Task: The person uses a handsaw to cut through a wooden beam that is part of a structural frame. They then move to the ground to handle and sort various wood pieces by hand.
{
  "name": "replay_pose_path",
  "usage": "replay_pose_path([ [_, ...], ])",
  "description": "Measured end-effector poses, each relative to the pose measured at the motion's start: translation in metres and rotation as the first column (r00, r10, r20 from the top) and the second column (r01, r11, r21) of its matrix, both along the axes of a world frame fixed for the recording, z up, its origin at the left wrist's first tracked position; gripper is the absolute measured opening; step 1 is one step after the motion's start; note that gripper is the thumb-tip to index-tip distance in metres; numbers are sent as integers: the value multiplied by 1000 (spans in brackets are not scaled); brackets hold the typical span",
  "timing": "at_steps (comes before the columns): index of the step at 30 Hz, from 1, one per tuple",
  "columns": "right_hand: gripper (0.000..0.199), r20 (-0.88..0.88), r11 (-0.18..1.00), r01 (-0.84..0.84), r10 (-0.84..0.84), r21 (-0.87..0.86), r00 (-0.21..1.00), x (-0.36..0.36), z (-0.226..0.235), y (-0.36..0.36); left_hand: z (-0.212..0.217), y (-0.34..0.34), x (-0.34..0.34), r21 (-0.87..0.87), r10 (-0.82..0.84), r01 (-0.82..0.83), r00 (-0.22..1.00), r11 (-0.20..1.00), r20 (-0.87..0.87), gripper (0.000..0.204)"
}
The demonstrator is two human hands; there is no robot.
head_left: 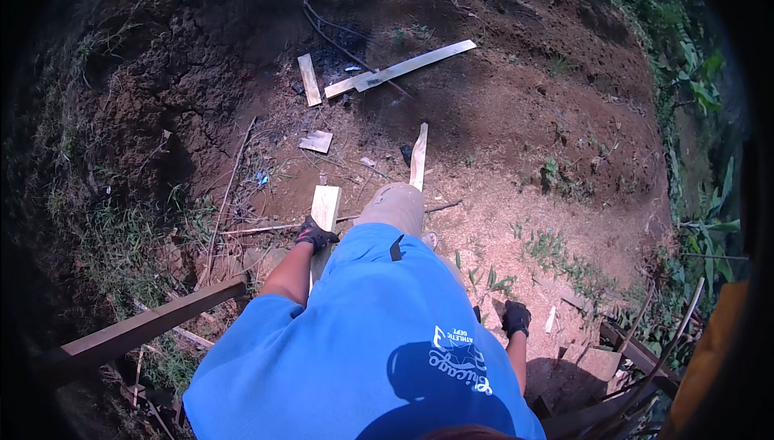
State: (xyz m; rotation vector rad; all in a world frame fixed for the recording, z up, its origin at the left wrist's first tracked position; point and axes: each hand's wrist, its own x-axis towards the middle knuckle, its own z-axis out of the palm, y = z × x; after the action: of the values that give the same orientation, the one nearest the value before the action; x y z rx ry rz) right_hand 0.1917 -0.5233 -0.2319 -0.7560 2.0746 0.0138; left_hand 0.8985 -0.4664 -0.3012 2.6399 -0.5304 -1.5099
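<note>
My left hand [317, 234], in a dark glove with red marks, is closed on the edge of a pale wooden plank [326, 208]. The plank's far end sticks out past my hand, and my blue shirt covers its near part. Out to my right side, my right hand [516, 318] wears a dark glove and hangs low over ground strewn with wood shavings. Its fingers look curled; what they hold, if anything, I cannot make out. A small dark piece [477, 313] shows between that hand and my shirt.
Ahead lie a long pale board [419, 64], a shorter board [309, 80], a square offcut [316, 142] and a pointed wood strip [418, 158]. A brown beam [145, 325] juts in from the left. Sticks and timber [637, 351] lie at lower right, beside something orange [709, 359].
</note>
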Motion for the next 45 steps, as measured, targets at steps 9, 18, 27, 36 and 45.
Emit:
replay_pose_path([
  [9,32,11,887,-95,112,-451,994,73,12,-197,45,-212,36,-132,-298,339,920,932,255,115],
  [18,42,-402,777,-629,581,15,708,150,-68,-211,-22,-401,173,-138,-408,452,876,881,258,126],
  [27,44,-204,543,-779,840,314,503,220,-6,-240,-23,-524,322,-238,-172,307,873,921,457,122],
  [36,49,-519,646,-701,728,302,448,245,7,-241,39,-622,415,-140,-218,341,815,929,537,83],
  [45,41,-581,893,-451,365,-4,728,267,2,-198,-70,-555,259,6,-834,834,551,552,29,72],
])
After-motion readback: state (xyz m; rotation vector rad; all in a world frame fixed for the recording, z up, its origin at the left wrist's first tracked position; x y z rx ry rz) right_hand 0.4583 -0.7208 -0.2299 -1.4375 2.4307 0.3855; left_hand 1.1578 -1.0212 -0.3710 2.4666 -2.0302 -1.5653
